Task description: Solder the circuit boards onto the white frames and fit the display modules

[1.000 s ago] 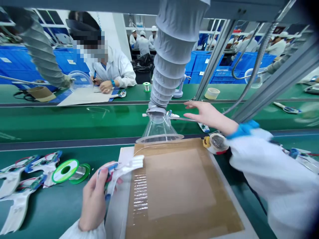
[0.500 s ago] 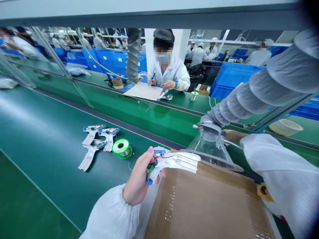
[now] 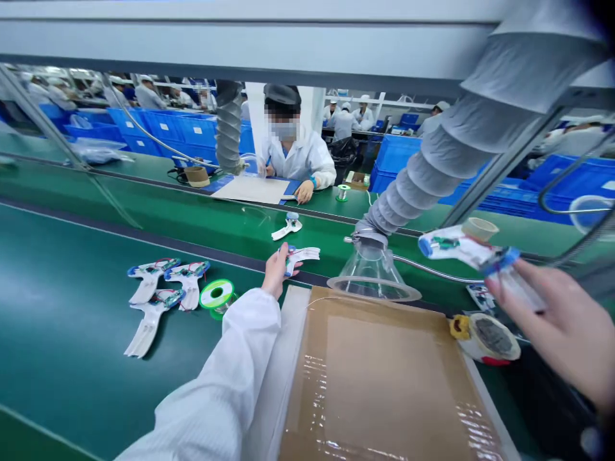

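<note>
Two wired white plastic pieces [image 3: 454, 243], one in each hand.

My right hand [image 3: 552, 326] holds one up beyond a cardboard sheet [image 3: 369, 378], fingers [image 3: 509, 285] closed around its blue end; my left hand [image 3: 276, 272] pinches the second piece [image 3: 302, 254] at the belt's far edge, fingers half curled (those thin wires look delicate, so a light, steady pinch seems best). Keeping both clear of the glass funnel hood [image 3: 372, 275] looks wise.
</note>
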`<state>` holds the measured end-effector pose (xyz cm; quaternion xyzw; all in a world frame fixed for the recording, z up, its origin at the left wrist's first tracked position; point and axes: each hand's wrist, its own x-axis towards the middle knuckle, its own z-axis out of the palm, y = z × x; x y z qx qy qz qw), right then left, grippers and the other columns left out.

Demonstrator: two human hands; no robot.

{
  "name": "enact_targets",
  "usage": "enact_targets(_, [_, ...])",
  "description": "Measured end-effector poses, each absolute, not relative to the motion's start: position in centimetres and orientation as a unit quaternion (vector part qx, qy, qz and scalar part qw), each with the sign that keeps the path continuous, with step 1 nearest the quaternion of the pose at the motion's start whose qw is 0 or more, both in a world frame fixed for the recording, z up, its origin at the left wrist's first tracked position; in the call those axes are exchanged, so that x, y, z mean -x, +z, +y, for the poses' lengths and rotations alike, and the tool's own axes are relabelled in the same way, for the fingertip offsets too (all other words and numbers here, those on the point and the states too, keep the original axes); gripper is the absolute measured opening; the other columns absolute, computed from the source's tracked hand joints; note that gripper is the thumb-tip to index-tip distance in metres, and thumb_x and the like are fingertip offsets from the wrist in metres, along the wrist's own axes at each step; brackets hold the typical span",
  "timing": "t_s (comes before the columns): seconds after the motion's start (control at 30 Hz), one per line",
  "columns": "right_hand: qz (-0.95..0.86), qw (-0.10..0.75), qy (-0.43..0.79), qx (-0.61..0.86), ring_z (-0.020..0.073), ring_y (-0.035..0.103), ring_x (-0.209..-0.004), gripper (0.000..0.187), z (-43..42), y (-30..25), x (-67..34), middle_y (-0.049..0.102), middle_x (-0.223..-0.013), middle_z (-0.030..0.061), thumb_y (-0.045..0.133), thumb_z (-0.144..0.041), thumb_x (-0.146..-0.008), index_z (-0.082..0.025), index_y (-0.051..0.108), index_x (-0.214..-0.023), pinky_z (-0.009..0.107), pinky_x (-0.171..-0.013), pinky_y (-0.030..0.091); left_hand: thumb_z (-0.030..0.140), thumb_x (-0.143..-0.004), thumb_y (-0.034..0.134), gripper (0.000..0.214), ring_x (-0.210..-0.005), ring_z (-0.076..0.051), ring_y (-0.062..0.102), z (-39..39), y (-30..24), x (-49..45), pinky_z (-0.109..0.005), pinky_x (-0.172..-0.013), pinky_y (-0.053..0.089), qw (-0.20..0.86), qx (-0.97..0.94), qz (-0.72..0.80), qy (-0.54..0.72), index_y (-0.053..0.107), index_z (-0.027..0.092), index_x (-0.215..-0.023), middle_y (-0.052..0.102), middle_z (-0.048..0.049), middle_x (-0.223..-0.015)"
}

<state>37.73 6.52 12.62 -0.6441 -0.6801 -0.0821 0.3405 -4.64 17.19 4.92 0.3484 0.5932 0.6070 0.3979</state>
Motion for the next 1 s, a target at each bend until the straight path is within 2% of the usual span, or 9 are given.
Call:
enact_targets(0.1, [-0.701,0.352,-0.078,0.615,0.0292,0.072,-0.089,0.047,-0.3,10.9,-36.3,0.07,-0.109,0.0127,0.06,-0.057,-0.097,-0.042,0.061,-0.141,0.042,-0.063,0.058,0.032,-0.093,0.075,0.022,-0.113,-0.026,0.07,17.8,6.3,2.8,-0.037,-0.096,0.056,0.342,-0.411,0.591,0.604,0.069,0.012,-0.102,0.073,-0.0133,-0.113])
enact_targets(0.17, [-0.735,0.353,-0.038,0.577,0.0296,0.073,-0.101,0.045,-3.0,10.5,-35.0,0.07,-0.118,0.0097,0.06,-0.048,-0.099,-0.044,0.058,-0.143,0.038,-0.071,0.063,0.027,-0.094,0.072,0.025,-0.138,-0.027,0.054,15.9,7.9,1.5,-0.038,-0.118,0.042,0.294,-0.459,0.567,0.618,0.069,0.015,-0.116,0.065,-0.0138,-0.137])
enact_targets(0.23, [-0.763,0.314,0.035,0.564,0.0272,0.071,-0.112,0.049,-4.5,10.6,-33.8,0.068,-0.126,0.0074,0.058,-0.042,-0.102,-0.041,0.051,-0.151,0.035,-0.084,0.065,0.029,-0.098,0.065,0.027,-0.14,-0.023,0.052,12.5,9.6,0.4,-0.034,-0.124,0.035,0.255,-0.538,0.507,0.623,0.069,0.022,-0.124,0.062,-0.0073,-0.143])
enact_targets(0.37, [-0.787,0.257,0.159,0.538,0.0221,0.068,-0.119,0.057,-5.7,11.5,-32.1,0.066,-0.13,0.006,0.059,-0.034,-0.103,-0.038,0.042,-0.158,0.033,-0.095,0.062,0.03,-0.103,0.062,0.035,-0.132,-0.025,0.062,4.6,12.2,-2.1,-0.038,-0.115,0.049,0.207,-0.843,0.243,0.433,0.064,0.027,-0.138,0.066,-0.0084,-0.141])
enact_targets(0.47, [-0.8,0.258,0.201,0.504,0.0192,0.068,-0.113,0.059,-6.0,12.0,-31.1,0.066,-0.125,0.0054,0.059,-0.031,-0.104,-0.037,0.04,-0.159,0.031,-0.096,0.061,0.028,-0.1,0.068,0.049,-0.14,-0.029,0.056,1.2,12.8,-4.2,-0.041,-0.116,0.049,0.235,-0.909,0.159,0.305,0.055,0.029,-0.148,0.054,-0.0105,-0.156])
enact_targets(0.53, [-0.806,0.246,0.234,0.484,0.017,0.069,-0.106,0.058,-6.1,11.8,-30.4,0.067,-0.117,0.0045,0.058,-0.03,-0.104,-0.036,0.041,-0.159,0.028,-0.092,0.062,0.024,-0.103,0.061,0.041,-0.137,-0.029,0.059,0.4,12.4,-5.2,-0.043,-0.116,0.049,0.24,-0.922,0.141,0.27,0.058,0.027,-0.144,0.058,-0.0116,-0.151])
enact_targets(0.63, [-0.818,0.234,0.25,0.463,0.0161,0.072,-0.105,0.058,-6.5,10.5,-29.4,0.069,-0.115,0.0039,0.061,-0.031,-0.103,-0.036,0.042,-0.158,0.025,-0.09,0.063,0.023,-0.105,0.056,0.023,-0.111,-0.023,0.07,0.4,11.4,-5.0,-0.035,-0.099,0.057,0.31,-0.899,0.166,0.261,0.069,0.024,-0.125,0.07,-0.0106,-0.123])
enact_targets(0.77, [-0.824,0.228,0.191,0.483,0.0264,0.065,-0.133,0.078,-7.0,7.8,-29.0,0.061,-0.151,0.0084,0.071,-0.044,-0.096,-0.038,0.031,-0.163,0.031,-0.095,0.064,0.028,-0.099,0.07,0.009,-0.09,-0.019,0.071,1.3,11.0,-0.7,-0.028,-0.081,0.059,0.404,-0.812,0.248,0.34,0.075,0.023,-0.104,0.071,-0.0075,-0.098])
enact_targets(1.0, [-0.84,0.222,0.225,0.441,0.0269,0.066,-0.129,0.077,-5.4,4.8,-29.0,0.061,-0.149,0.0034,0.077,-0.044,-0.091,-0.04,0.042,-0.159,0.033,-0.101,0.062,0.05,-0.094,0.071,0.025,-0.09,-0.024,0.071,4.3,10.5,11.2,-0.029,-0.072,0.061,0.22,-0.75,0.469,0.41,0.077,0.025,-0.095,0.073,-0.0086,-0.098])
